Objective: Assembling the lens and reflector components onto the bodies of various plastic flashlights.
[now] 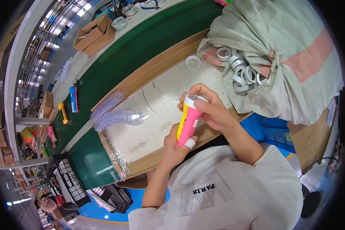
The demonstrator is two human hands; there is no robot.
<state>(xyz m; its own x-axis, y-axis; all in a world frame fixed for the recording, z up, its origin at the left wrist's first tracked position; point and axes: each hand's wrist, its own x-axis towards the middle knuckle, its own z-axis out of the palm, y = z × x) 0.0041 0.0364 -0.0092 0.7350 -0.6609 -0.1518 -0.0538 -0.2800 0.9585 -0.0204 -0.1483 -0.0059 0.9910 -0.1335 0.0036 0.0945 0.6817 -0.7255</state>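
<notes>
A pink and yellow flashlight (190, 122) with a white ring round its head is held upright in front of my body. My left hand (174, 147) is wrapped round its lower end, and a white band shows on one finger. At the top, my right hand (212, 109) grips the white head ring (191, 101) between thumb and fingers. Beyond my hands lies a white work surface (161, 103) with a cardboard border. One loose white ring (193, 62) rests at its far side. More white rings (241, 73) spill from the mouth of a woven sack (272, 50) on the right.
Stacks of clear plastic lenses (120, 117) lie at the left of the work surface. A green conveyor belt (142, 57) runs behind, carrying a blue flashlight (73, 99), a yellow one (63, 113) and a pink one (51, 135). Farther back stands an open cardboard box (94, 35). Black crates (71, 180) stand lower left.
</notes>
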